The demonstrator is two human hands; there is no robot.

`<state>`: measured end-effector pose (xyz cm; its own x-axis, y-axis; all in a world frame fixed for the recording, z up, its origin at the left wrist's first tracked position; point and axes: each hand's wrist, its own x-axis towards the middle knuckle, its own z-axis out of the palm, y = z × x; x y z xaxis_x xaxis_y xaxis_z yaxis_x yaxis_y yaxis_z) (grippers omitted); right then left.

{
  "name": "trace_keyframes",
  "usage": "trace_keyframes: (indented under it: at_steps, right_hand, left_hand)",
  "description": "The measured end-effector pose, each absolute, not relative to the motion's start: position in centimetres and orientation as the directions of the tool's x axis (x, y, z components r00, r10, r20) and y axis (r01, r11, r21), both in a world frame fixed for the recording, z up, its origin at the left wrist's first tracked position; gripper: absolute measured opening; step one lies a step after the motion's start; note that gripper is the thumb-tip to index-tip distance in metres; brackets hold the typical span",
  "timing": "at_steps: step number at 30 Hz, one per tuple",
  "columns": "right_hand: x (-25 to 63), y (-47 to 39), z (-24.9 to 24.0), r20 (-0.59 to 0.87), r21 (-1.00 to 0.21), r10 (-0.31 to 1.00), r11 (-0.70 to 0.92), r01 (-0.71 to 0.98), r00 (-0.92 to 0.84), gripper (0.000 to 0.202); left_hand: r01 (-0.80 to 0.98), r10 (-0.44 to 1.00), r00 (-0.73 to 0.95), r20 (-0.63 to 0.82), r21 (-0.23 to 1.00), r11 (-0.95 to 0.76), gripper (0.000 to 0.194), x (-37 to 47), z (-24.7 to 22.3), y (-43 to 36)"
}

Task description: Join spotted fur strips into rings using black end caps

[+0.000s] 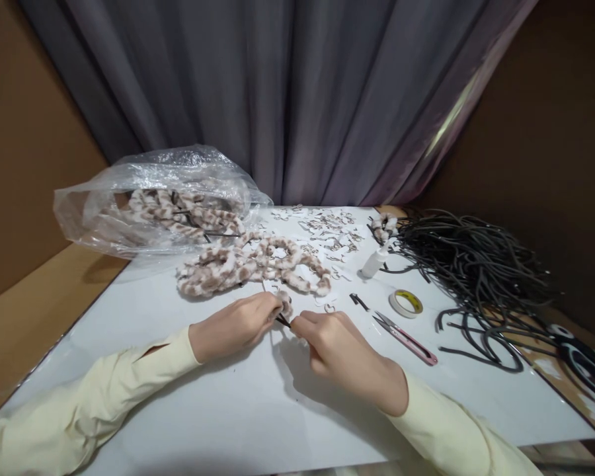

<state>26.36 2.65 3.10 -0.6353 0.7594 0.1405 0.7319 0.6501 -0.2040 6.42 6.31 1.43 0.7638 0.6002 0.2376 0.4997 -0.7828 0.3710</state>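
My left hand (pixel 245 322) is closed, its fingertips pinching the end of a small fluffy brown-and-white piece (pixel 286 303). My right hand (pixel 334 340) is closed on a thin black piece (pixel 283 320) that spans the short gap between the hands and meets the fluffy one. Whether it is a cord or a tool tip I cannot make out. Just beyond my hands lies a pile of fluffy spotted tubes (pixel 213 268), with looped ones (pixel 300 281) beside it. Pink-handled thread snips (pixel 406 340) lie right of my right hand.
At the back left, a clear plastic bag (pixel 104 205) holds more spotted tubes. Small metal-looking pieces (pixel 327 228) are scattered at the back. To the right are a white bottle (pixel 374 261), a tape roll (pixel 406 303), a heap of black cords (pixel 471 258) and black-handled scissors (pixel 585 363).
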Motion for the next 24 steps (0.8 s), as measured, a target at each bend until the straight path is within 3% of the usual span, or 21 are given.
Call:
trace_keyframes:
  at_steps: [3, 6, 14, 20, 24]
  right_hand:
    - [26.9, 3.5, 3.0, 0.259, -0.028, 0.735, 0.654, 0.756, -0.626, 0.026]
    - [27.2, 4.5, 2.7, 0.278, 0.033, 0.746, 0.622, 0.782, -0.605, 0.025]
    - [27.2, 5.6, 2.0, 0.23, -0.087, 0.786, 0.604, 0.792, -0.574, 0.025]
    - [27.3, 5.7, 1.7, 0.304, -0.093, 0.724, 0.669, 0.737, -0.619, 0.029]
    - [27.4, 5.8, 1.4, 0.367, -0.202, 0.68, 0.725, 0.659, -0.635, 0.055]
  left_hand:
    - [0.426, 0.564, 0.799, 0.21, 0.466, -0.776, 0.022, 6.3, 1.9, 6.1]
    - [0.345, 0.525, 0.816, 0.241, 0.526, -0.778, 0.023, 6.3, 2.5, 5.9]
    - [0.34, 0.579, 0.774, 0.256, 0.603, -0.722, 0.015, 6.5, 3.1, 5.8]
    - [0.317, 0.565, 0.772, 0.292, 0.594, -0.739, 0.025, 6.4, 2.8, 6.0]
    - [0.307, 0.572, 0.769, 0.284, 0.621, -0.721, 0.02, 6.6, 2.5, 5.8]
